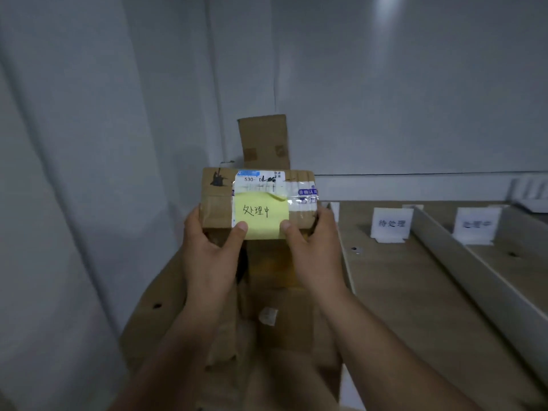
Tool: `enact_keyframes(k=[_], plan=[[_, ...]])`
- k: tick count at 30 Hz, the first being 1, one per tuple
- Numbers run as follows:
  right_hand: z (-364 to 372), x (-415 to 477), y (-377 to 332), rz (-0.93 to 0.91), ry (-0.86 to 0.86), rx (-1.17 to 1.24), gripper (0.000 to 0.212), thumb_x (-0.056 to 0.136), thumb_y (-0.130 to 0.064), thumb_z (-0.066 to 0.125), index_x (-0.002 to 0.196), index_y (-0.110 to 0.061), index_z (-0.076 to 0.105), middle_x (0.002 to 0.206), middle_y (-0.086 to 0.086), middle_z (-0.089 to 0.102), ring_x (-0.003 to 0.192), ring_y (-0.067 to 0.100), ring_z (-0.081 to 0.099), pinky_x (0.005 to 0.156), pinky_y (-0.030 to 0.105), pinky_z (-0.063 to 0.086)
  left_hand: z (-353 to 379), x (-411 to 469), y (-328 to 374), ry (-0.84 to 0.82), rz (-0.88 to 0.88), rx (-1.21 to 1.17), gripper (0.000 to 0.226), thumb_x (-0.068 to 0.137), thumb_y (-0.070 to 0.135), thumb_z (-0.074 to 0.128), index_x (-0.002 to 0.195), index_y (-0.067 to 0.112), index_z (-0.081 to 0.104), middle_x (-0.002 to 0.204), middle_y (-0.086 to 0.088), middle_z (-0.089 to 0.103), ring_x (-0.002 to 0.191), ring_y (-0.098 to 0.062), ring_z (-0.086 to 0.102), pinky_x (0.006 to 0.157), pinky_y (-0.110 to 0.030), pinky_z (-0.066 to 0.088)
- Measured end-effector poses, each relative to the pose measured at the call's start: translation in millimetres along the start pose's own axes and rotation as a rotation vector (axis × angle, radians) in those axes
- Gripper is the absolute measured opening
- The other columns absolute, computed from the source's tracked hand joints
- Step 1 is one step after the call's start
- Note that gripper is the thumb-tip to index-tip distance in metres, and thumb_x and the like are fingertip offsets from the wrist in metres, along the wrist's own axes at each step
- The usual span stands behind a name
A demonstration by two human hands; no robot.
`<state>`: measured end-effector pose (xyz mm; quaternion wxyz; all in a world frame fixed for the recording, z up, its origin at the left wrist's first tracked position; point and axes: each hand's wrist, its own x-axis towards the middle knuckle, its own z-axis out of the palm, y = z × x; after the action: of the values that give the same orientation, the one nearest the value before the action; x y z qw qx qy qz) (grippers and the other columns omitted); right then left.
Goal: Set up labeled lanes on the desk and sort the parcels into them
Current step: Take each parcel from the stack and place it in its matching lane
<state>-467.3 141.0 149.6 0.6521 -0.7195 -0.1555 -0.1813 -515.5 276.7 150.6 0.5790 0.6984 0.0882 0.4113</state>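
We hold a small cardboard parcel [218,207] up between the left hand [212,250] and the right hand [314,247], above other boxes [278,307] and left of the desk [400,286]. Each hand's fingers are clamped round one end, and both thumbs press the lower corners of the yellow note [261,215] stuck on its front. Farther right, a near label stand [390,223] and a far label stand [476,225] flank a white divider [462,262].

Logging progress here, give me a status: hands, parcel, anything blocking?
Gripping the parcel: left hand, right hand. Its yellow note reads 处理中; matching sign far right. A divider stands before that lane.
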Motion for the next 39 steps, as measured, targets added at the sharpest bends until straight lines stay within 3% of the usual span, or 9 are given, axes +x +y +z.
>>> enact_keyframes(k=[4,8,14,17,20,23,25,34,39], plan=[[-81,2,3,0.022,0.064,-0.002,0.043,0.088,-0.028,0.064,0.126,-0.022,0.044,0.122,-0.005,0.055,0.11,0.009,0.056,0.085,0.029,0.056,63,-37,29,-0.041,0.02,0.041,0.068,0.077,0.04,0.071,0.134,0.035,0.035,0.134,0.007,0.048,0.123,-0.015,0.046,0.099,-0.043,0.045],[-162,5,12,0.019,0.15,-0.017,0.041,0.086,-0.029,0.065,0.121,-0.023,0.045,0.117,-0.005,0.057,0.106,0.01,0.059,0.081,0.03,0.056,129,-79,55,-0.097,0.043,0.019,0.067,0.08,0.032,0.071,0.136,0.031,0.035,0.13,0.008,0.049,0.117,-0.012,0.047,0.096,-0.037,0.045],[-283,1,33,0.029,0.289,-0.123,0.047,0.081,-0.031,0.064,0.123,-0.019,0.047,0.118,-0.001,0.059,0.103,0.015,0.06,0.087,0.042,0.053,231,-153,80,-0.249,0.021,-0.083,0.061,0.085,0.022,0.067,0.136,0.027,0.035,0.121,0.012,0.05,0.106,-0.005,0.048,0.074,-0.015,0.042],[-336,-1,47,0.056,0.336,-0.186,0.046,0.082,-0.03,0.065,0.122,-0.018,0.047,0.118,-0.001,0.059,0.101,0.015,0.06,0.087,0.04,0.052,276,-184,85,-0.286,0.026,-0.099,0.058,0.084,0.022,0.069,0.133,0.027,0.038,0.121,0.01,0.052,0.11,-0.008,0.051,0.082,-0.021,0.045],[-382,-4,60,0.08,0.373,-0.22,0.044,0.084,-0.027,0.065,0.123,-0.018,0.046,0.118,-0.002,0.058,0.099,0.013,0.06,0.086,0.039,0.052,315,-209,86,-0.343,0.008,-0.084,0.059,0.084,0.026,0.068,0.134,0.027,0.037,0.125,0.01,0.049,0.111,-0.007,0.046,0.075,-0.014,0.042],[-422,-3,72,0.109,0.413,-0.244,0.046,0.085,-0.026,0.065,0.127,-0.018,0.046,0.119,-0.003,0.058,0.099,0.013,0.061,0.085,0.037,0.053,353,-226,84,-0.384,0.005,-0.083,0.06,0.082,0.028,0.07,0.133,0.027,0.038,0.131,0.005,0.05,0.116,-0.01,0.047,0.095,-0.033,0.047],[-446,1,83,0.12,0.45,-0.252,0.045,0.085,-0.025,0.066,0.125,-0.018,0.048,0.118,-0.003,0.058,0.098,0.012,0.061,0.084,0.036,0.053,380,-235,83,-0.427,-0.008,-0.082,0.064,0.082,0.028,0.07,0.137,0.024,0.036,0.134,0.003,0.049,0.119,-0.011,0.046,0.1,-0.037,0.045],[-535,58,160,0.203,0.488,-0.354,0.043,0.081,-0.035,0.064,0.119,-0.024,0.049,0.113,-0.006,0.061,0.099,0.012,0.06,0.086,0.042,0.052,517,-253,43,-0.522,-0.112,-0.156,0.067,0.082,0.028,0.069,0.139,0.026,0.034,0.133,0.002,0.05,0.118,-0.016,0.051,0.09,-0.034,0.048],[-572,112,202,0.246,0.428,-0.38,0.031,0.085,-0.023,0.065,0.111,-0.028,0.048,0.104,-0.013,0.06,0.095,0.007,0.06,0.081,0.033,0.052,597,-247,13,-0.512,-0.253,-0.165,0.07,0.082,0.027,0.069,0.141,0.026,0.031,0.137,-0.001,0.049,0.12,-0.02,0.052,0.09,-0.037,0.051]])
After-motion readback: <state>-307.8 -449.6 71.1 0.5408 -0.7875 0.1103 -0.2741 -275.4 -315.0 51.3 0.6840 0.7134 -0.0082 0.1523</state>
